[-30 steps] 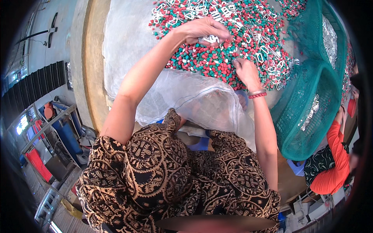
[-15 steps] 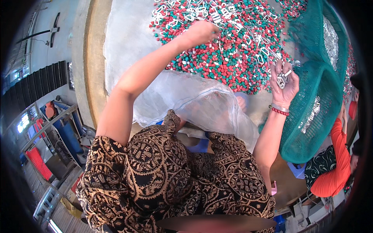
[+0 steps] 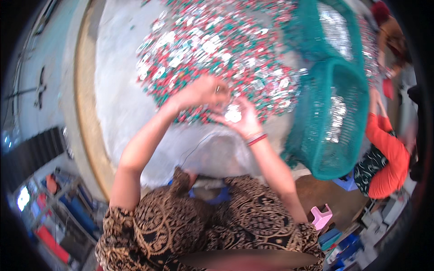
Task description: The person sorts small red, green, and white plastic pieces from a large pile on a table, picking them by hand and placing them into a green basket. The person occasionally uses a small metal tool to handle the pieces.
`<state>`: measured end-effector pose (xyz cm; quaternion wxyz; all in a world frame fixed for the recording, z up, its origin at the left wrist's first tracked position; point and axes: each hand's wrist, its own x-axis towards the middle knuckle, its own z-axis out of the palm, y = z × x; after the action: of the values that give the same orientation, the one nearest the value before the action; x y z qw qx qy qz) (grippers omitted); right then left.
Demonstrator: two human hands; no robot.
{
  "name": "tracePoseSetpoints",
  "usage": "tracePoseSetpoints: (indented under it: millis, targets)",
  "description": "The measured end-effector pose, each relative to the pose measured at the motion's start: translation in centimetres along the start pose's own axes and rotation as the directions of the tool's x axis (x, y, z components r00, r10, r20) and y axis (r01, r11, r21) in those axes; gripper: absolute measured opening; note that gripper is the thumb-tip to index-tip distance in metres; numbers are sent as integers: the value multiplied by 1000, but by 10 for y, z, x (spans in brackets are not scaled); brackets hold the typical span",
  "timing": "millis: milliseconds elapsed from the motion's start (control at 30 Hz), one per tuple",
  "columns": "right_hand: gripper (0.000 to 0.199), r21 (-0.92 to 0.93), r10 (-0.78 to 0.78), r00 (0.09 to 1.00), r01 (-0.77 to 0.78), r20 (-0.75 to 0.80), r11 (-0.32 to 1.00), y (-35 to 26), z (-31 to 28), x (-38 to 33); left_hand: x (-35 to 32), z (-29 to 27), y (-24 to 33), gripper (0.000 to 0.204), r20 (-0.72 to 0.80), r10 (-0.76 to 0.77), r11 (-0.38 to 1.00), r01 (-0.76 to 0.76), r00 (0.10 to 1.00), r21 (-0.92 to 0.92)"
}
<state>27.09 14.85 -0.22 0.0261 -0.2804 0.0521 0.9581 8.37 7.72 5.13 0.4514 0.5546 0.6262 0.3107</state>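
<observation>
Both hands have come together since the earlier frame: the right hand [image 3: 245, 119] has moved inward from beside the green baskets, and the left hand [image 3: 208, 94] has drawn back toward the near edge of the pile [image 3: 181, 77]. Right hand: palm up, fingers partly spread, several shiny pieces [image 3: 233, 113] resting on the palm. Left hand: fingers bent and blurred, positioned just beside the right fingertips; whether they grip anything cannot be told.

Pile: red, green and white pellets with loose shiny pieces mixed in, spread on a pale sheet [image 3: 116, 67]. Near green basket [image 3: 320, 153]: right of the pile, shiny pieces inside. Far green basket [image 3: 309, 38]: directly beyond it, likewise holding shiny pieces. Translucent bag [image 3: 221, 151]: between the pile and the wearer's patterned clothing [image 3: 266, 203]. Pink stool [image 3: 321, 217]: lower right.
</observation>
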Motion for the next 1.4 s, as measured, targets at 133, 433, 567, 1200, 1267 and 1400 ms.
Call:
tracePoseSetpoints:
  millis: [133,433,567,1200,1267,1400]
  targets:
    - [40,11,-106,994,106,27,994,1,-7,11,12,42,48,23,2,83,845,-72,997,530]
    - [36,67,-405,776,428,483,901,-146,51,-15,-14,-3,86,13,-547,284,924,-73,787,375]
    - [75,194,-526,719,496,455,846,-269,106,-74,-29,-24,58,11,-584,187,899,102,790,426]
    - [51,-535,-480,794,-239,373,-810,-43,-33,14,-9,62,-70,43,-7,-172,456,86,985,886]
    - [43,-492,-432,821,-220,373,-842,-35,-39,17,-26,64,-72,46,-102,-107,511,143,989,848]
    - [32,-516,-380,858,-165,345,-840,-22,-38,30,-46,68,-72,55,-162,-123,507,203,979,838]
